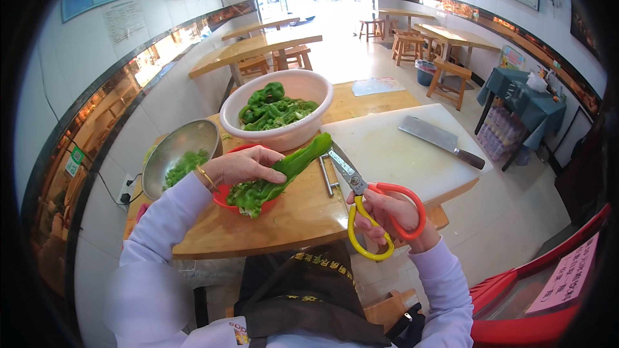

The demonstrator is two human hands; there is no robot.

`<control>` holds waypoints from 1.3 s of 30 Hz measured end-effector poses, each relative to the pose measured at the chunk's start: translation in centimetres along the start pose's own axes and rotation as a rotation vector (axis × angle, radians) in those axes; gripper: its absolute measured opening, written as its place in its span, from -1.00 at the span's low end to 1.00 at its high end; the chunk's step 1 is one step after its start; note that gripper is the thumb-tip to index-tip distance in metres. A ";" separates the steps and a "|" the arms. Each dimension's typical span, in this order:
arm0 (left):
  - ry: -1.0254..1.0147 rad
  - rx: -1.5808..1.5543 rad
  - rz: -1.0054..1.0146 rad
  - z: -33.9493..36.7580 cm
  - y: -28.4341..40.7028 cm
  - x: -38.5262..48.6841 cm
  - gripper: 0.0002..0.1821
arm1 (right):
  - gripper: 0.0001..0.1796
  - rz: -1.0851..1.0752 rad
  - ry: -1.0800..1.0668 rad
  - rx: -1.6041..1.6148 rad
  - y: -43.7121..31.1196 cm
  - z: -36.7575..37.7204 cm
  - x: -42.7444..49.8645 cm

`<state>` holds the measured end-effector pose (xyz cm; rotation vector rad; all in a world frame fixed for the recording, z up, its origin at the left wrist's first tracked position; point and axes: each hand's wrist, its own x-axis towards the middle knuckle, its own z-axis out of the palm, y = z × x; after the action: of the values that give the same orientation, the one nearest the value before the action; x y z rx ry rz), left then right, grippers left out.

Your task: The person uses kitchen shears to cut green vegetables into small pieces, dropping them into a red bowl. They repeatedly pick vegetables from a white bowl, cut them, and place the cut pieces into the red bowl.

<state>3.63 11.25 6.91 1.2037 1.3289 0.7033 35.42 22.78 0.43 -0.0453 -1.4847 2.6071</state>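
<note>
My left hand grips a long green pepper, which slants up to the right above a red bowl. The pepper's lower end looks split, with pale seeds showing. In my right hand are scissors with one red and one yellow handle loop. Their blades point up and left, and the tips meet the pepper's upper end or lie just beside it. Behind the red bowl stands a large white basin holding green peppers. At the left, a metal colander holds chopped greens.
On the wooden table, a white cutting board bears a cleaver. Beside the board is a metal handle. A red-framed case stands close at the lower right. Farther off are wooden tables and stools.
</note>
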 end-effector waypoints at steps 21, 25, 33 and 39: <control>0.202 0.098 -0.115 3.4 -1.3 16.1 -0.42 | -0.62 -0.176 0.654 0.215 2.7 -5.7 -3.3; 0.165 0.146 -0.181 3.0 -1.5 17.1 -0.52 | -0.62 -0.166 0.638 0.236 3.3 -6.1 -3.6; 0.103 0.072 -0.227 1.9 -1.1 18.1 -0.70 | -0.62 -0.206 0.596 0.240 4.6 -3.9 -4.5; 0.259 -0.007 -0.171 1.4 1.2 14.3 -0.81 | -0.58 -0.271 0.555 0.323 7.4 -2.1 -4.7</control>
<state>7.82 24.43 2.99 1.0026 1.6212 0.7570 39.43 20.22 -7.23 -0.4553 -0.8142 2.3130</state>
